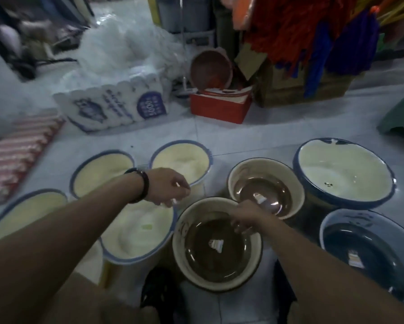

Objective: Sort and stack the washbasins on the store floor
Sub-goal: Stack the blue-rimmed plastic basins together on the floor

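Right hand (247, 216) hooks its fingers over the rim of the near brown basin (217, 249), likely stiff, slick enamel. Left hand (170, 188) has fingers curled, hold unclear.

Right hand (247, 215) grips far rim of brown-lined washbasin (217, 249); left hand (168, 187) at far rim of neighbouring cream washbasin (138, 230), grip unclear.

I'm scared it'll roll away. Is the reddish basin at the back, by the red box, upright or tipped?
Tipped. The reddish basin stands on its edge, its inside facing us, just behind the red box.
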